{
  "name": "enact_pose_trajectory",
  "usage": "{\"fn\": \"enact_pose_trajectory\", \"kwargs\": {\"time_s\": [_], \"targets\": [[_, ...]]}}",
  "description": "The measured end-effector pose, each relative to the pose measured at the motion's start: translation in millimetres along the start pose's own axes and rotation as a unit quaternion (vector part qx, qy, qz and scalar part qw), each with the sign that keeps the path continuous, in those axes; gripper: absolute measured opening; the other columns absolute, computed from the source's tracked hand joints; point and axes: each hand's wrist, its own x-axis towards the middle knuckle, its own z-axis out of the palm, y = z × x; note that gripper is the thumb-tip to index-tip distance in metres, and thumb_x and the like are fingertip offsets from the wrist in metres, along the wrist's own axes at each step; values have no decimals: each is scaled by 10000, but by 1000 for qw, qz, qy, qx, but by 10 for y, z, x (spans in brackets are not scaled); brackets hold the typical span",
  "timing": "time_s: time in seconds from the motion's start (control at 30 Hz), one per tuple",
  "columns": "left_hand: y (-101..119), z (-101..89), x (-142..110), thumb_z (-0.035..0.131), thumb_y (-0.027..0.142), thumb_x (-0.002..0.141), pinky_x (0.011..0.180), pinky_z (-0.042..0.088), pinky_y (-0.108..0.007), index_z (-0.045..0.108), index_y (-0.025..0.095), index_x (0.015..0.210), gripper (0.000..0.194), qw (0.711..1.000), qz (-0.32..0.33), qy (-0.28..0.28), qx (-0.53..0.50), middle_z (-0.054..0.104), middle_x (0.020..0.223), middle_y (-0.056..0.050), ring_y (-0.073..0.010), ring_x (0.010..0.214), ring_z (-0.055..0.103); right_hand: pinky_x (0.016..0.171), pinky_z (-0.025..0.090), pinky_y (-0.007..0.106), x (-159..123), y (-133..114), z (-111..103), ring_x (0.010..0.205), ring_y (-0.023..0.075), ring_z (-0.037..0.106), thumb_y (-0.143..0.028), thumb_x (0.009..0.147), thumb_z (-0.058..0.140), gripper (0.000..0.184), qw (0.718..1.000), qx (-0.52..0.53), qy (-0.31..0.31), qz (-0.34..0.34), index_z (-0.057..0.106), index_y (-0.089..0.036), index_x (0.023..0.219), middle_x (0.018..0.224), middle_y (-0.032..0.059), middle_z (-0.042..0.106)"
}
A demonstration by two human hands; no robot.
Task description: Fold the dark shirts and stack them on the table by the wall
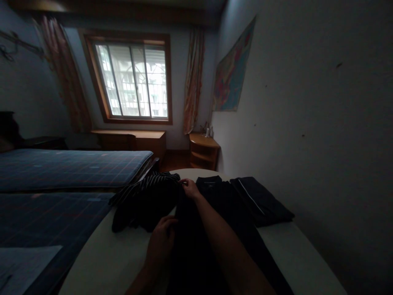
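Observation:
A dark shirt (211,205) lies spread over the round, pale table (101,254), its neckline at the far side. My right hand (189,189) reaches across the shirt and pinches its left edge near the shoulder. Closer to me, my left hand (161,237) has its fingers closed on the same edge, lower down. The dim light hides the exact fold of cloth between the fingers. Left of the shirt is a loose heap of dark clothes (144,205) with a black-and-white striped piece (156,178) on top.
A folded dark garment with a white stripe (260,200) lies right of the shirt. The wall (322,172) runs along the right side. At left are beds with blue plaid mattresses (76,168). A corner shelf (204,141) and a desk (147,135) stand below the window.

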Motion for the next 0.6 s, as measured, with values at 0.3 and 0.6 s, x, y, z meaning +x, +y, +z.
{"fn": "enact_pose_trajectory", "kwargs": {"time_s": [0.3, 0.6], "targets": [[37, -21, -6, 476, 56, 709, 1025, 466, -378, 724, 221, 1090, 484, 999, -39, -22, 30, 726, 1152, -42, -225, 1100, 659, 1026, 371, 406, -353, -51, 66, 1242, 252, 492, -189, 867, 552, 439, 989, -139, 37, -35, 548, -225, 1305, 1335, 107, 555], [11, 7, 44, 497, 320, 907, 900, 496, -375, 668, 226, 1218, 367, 991, -89, -9, 103, 746, 1111, -87, -265, 990, 706, 960, 396, 396, -719, -109, 74, 1109, 264, 552, -365, 901, 543, 316, 950, -276, -27, -140, 629, -190, 1150, 1179, 118, 629]]}}
